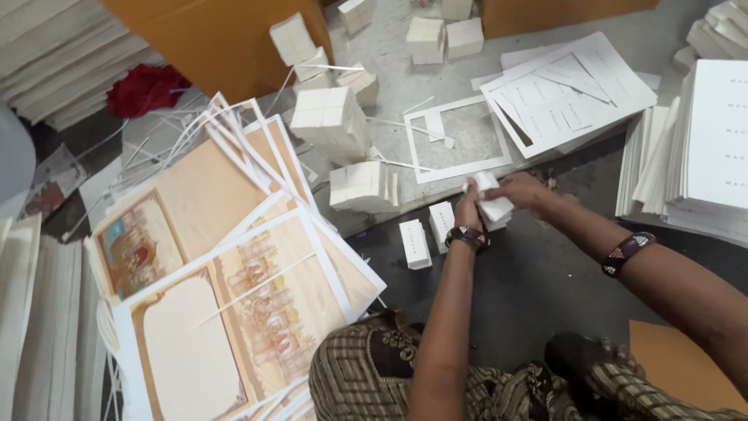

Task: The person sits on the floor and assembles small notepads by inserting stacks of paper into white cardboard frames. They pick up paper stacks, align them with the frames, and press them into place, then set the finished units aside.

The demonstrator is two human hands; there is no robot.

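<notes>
My left hand [467, 210] and my right hand [526, 191] meet over the dark floor, both gripping a small stack of white cards [492, 204]. A dark beaded bracelet sits on each wrist. Just left of my hands, two small white card bundles [427, 234] lie on the floor. Larger bundled stacks of white cards [360, 185] rest a little further left and beyond.
Large printed sheets with orange pictures [234, 288] fan out at left. A white paper frame offcut [460, 140] and die-cut white sheets [569, 90] lie ahead. Tall white sheet stacks [705, 148] stand at right. Thin paper strips litter the floor. A red cloth [144, 87] lies far left.
</notes>
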